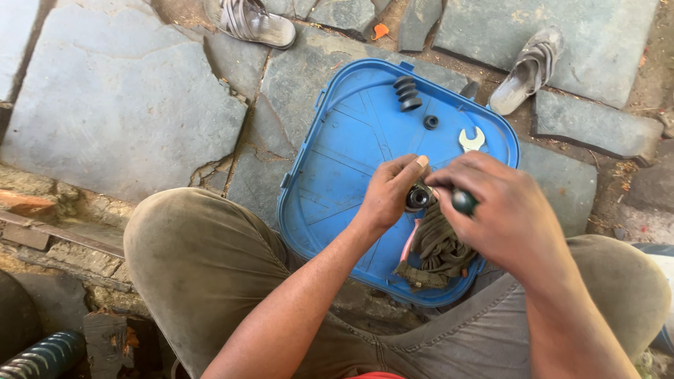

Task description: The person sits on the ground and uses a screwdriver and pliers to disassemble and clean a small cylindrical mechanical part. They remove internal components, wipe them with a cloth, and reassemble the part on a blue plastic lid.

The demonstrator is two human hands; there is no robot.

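Both hands [449,196] grip a round black part [419,197].

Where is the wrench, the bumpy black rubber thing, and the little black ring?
wrench [472,139], head view, on its open silver jaw end.
ribbed rubber boot [407,93], head view, on its middle ribs.
small black ring [431,122], head view, on its rim.

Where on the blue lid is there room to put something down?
The blue lid is bare on its left half, between its left rim and the left hand. It is crowded at the top right, with the rubber boot, ring and wrench, and under the hands, where the rag lies.
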